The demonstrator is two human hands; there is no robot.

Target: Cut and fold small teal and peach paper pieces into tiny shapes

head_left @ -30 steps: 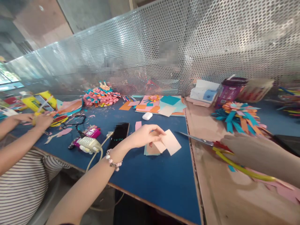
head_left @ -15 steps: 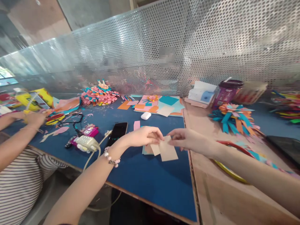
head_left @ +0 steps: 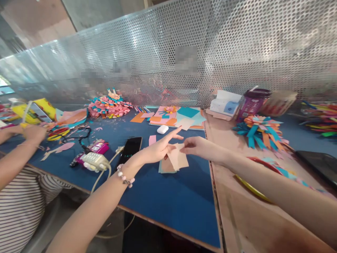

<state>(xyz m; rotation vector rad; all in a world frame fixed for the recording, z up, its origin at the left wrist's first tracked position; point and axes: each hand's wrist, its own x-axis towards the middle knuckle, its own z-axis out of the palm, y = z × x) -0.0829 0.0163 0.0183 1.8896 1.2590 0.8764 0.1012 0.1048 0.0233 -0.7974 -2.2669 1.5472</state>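
Right hand pinches the peach paper square by its edge, tipping it off the stack underneath; left hand, fingers splayed open, just steadies it.

Bright even daylight, glare on the perforated metal screen, wide-angle bending at edges, soft shadows

A blue table abuts a bare plywood table. A small stack of paper squares lies under the fingers, a dark phone just left of them, a white earbud case just beyond — coloured sheets farther back, a teal-and-orange paper flower well to their right.
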